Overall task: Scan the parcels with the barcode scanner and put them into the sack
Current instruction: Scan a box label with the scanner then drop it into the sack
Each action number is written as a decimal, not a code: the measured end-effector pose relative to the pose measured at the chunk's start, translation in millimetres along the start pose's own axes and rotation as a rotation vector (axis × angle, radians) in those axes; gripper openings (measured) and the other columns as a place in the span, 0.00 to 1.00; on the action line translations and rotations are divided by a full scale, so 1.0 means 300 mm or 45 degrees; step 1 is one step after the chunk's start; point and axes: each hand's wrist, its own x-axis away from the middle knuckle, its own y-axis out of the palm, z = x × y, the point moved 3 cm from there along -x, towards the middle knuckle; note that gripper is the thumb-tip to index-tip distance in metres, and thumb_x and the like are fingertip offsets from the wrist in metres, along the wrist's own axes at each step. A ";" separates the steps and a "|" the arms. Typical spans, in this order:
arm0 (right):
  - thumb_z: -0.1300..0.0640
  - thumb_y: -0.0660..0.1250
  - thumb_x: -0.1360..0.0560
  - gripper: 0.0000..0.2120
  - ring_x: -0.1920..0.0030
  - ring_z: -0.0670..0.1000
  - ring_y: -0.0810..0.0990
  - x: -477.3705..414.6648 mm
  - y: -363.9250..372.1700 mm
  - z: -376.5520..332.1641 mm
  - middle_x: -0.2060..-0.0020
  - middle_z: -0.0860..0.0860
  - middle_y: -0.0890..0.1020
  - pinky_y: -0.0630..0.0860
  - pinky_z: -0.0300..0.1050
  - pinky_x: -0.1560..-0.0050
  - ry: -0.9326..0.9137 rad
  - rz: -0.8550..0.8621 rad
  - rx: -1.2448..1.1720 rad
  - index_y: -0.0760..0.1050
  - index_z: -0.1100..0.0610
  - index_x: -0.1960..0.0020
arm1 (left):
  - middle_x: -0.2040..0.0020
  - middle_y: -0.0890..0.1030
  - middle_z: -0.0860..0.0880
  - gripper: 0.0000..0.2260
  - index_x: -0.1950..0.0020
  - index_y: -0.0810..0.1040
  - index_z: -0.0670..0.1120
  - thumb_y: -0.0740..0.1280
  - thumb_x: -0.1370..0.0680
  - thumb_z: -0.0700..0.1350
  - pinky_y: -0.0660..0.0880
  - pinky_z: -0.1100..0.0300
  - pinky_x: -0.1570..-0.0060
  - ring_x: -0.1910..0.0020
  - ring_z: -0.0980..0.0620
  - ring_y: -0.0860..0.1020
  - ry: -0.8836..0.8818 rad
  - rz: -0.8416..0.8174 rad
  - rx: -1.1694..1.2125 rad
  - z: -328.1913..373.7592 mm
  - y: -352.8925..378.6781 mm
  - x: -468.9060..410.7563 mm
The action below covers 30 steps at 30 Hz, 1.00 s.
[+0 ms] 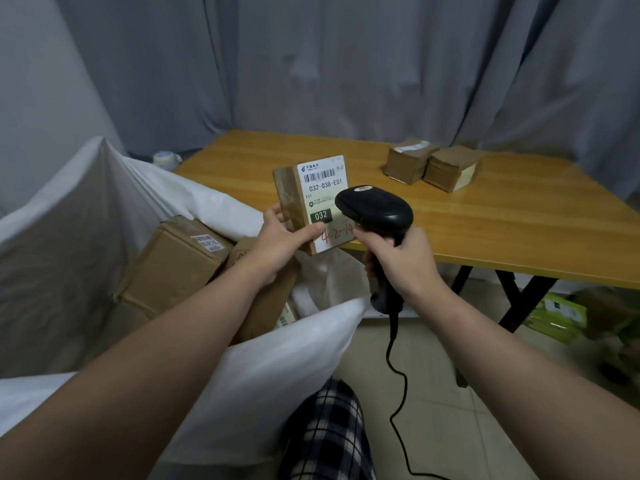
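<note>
- White sack: mouth open, below and left of the left-hand grip; cardboard boxes inside.
- Wooden table: beyond both grips.
- Pair of parcels: side by side on the table, well beyond and right of the right-hand grip.
- Held parcel: upright, barcode label facing the camera, pinched at its lower left edge by the left hand, thumb on the label; above the sack mouth.
- Barcode scanner: black, handle clenched in the right hand; head just right of the left grip, overlapping the label's right edge; cable hanging below the grip.
</note>
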 end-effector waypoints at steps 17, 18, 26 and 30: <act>0.56 0.72 0.26 0.09 0.74 0.50 0.76 -0.272 -0.098 0.076 0.75 0.52 0.76 0.74 0.45 0.71 -0.010 0.033 0.100 0.79 0.62 0.58 | 0.40 0.74 0.52 0.37 0.29 0.56 0.47 0.76 0.29 0.44 0.76 0.54 0.40 0.41 0.52 0.76 -0.104 0.021 -0.083 -0.067 0.148 -0.262; 0.56 0.72 0.26 0.08 0.74 0.50 0.76 -0.274 -0.102 0.079 0.75 0.51 0.76 0.74 0.45 0.72 -0.005 0.036 0.101 0.79 0.61 0.60 | 0.40 0.73 0.52 0.37 0.29 0.56 0.47 0.76 0.29 0.44 0.76 0.53 0.40 0.41 0.52 0.76 -0.125 0.024 -0.066 -0.070 0.150 -0.260; 0.55 0.72 0.27 0.09 0.73 0.50 0.77 -0.280 -0.092 0.084 0.74 0.53 0.76 0.76 0.47 0.69 0.027 0.002 0.103 0.78 0.61 0.59 | 0.35 0.71 0.49 0.39 0.28 0.54 0.47 0.76 0.29 0.44 0.74 0.53 0.37 0.37 0.51 0.74 -0.133 0.051 -0.050 -0.062 0.147 -0.269; 0.56 0.72 0.27 0.07 0.75 0.48 0.77 -0.250 -0.093 0.103 0.77 0.50 0.76 0.75 0.45 0.71 0.023 0.022 0.100 0.78 0.57 0.61 | 0.37 0.71 0.52 0.40 0.27 0.54 0.47 0.76 0.30 0.45 0.74 0.51 0.37 0.37 0.51 0.74 -0.113 0.042 -0.078 -0.064 0.147 -0.266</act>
